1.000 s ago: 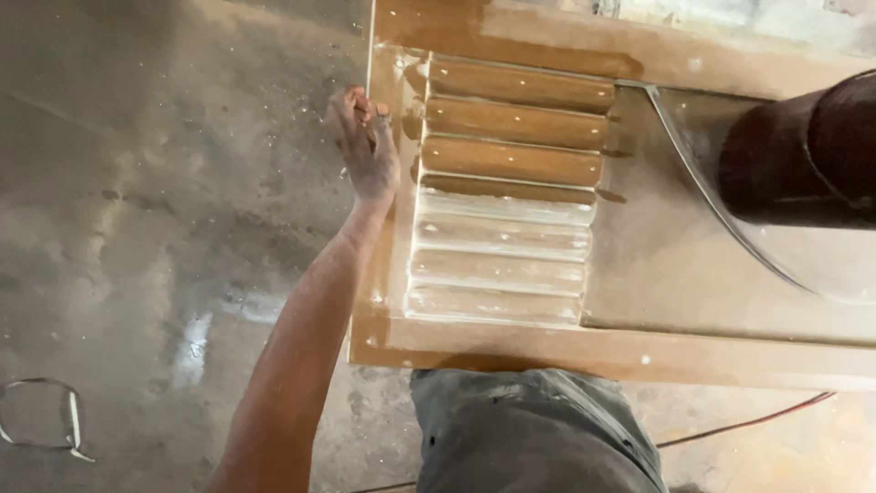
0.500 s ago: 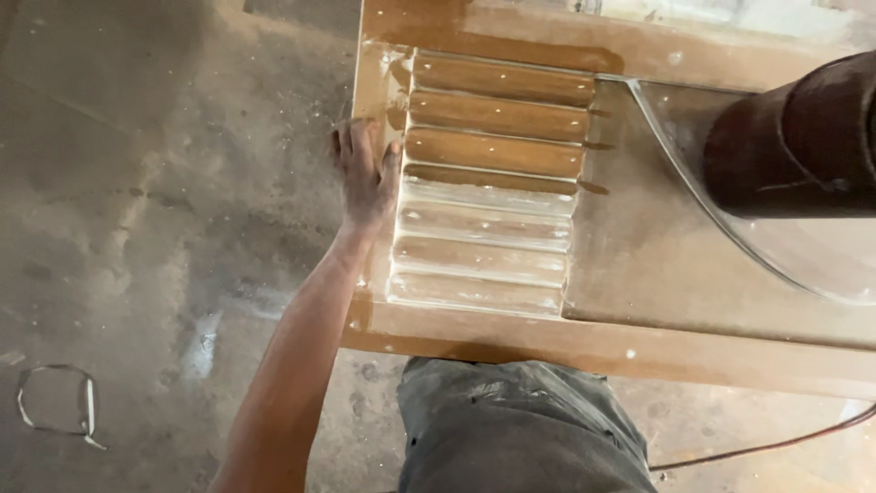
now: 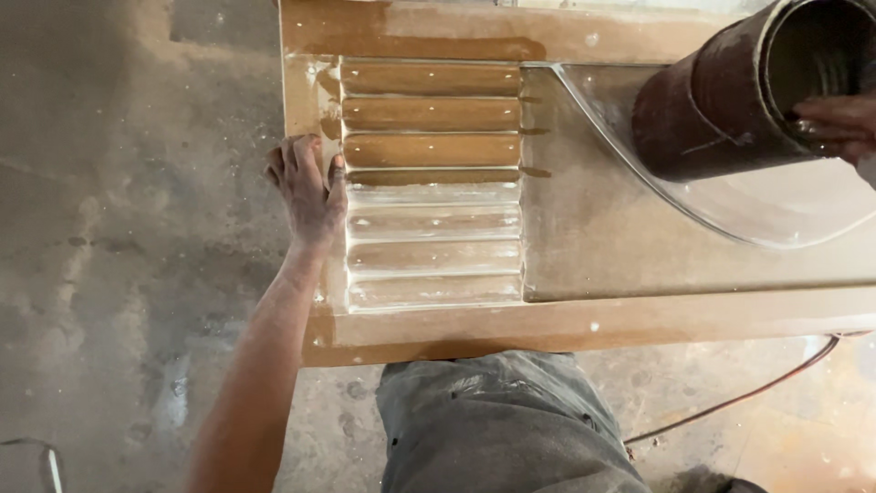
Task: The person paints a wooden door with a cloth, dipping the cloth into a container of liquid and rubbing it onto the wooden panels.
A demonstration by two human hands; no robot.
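Dusty grey concrete floor (image 3: 119, 274) lies under a brown ribbed mould panel (image 3: 584, 319), upper ribs coated dark, lower ones pale, where the left hand (image 3: 308, 187) presses flat, fingers spread, gripping nothing, at its left edge, while the right hand (image 3: 835, 123) grips a rusty brown metal can (image 3: 712, 110) by its rim over the far right corner.

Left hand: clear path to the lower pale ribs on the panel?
Probably yes. The left hand rests flat on the panel edge right beside the ribs, with nothing between them.
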